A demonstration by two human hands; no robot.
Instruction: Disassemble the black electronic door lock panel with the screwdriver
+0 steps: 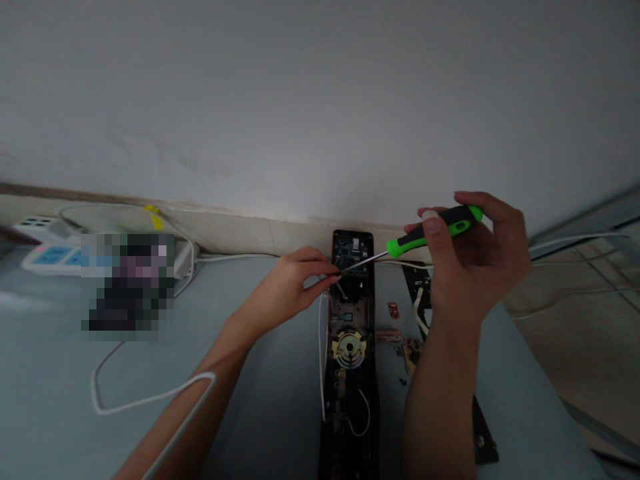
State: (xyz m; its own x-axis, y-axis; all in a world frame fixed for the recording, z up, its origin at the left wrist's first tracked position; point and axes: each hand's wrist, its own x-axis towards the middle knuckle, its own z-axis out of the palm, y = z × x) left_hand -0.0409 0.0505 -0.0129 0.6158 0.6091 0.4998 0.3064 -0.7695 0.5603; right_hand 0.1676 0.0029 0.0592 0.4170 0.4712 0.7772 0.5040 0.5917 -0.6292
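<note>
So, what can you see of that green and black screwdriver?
The screwdriver has a thick black-and-green handle, perhaps rubber or plastic, and a thin, shiny, metal-looking shaft. It slants down leftward, its tip over the open black casing. The right hand holds the handle; the left hand's fingertips are at the tip, whose shape is too small to tell.

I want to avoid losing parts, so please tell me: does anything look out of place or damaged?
Small dark pieces lie loose on the table, right of the open black housing; being scattered, they might get lost. No clear damage shows.
</note>
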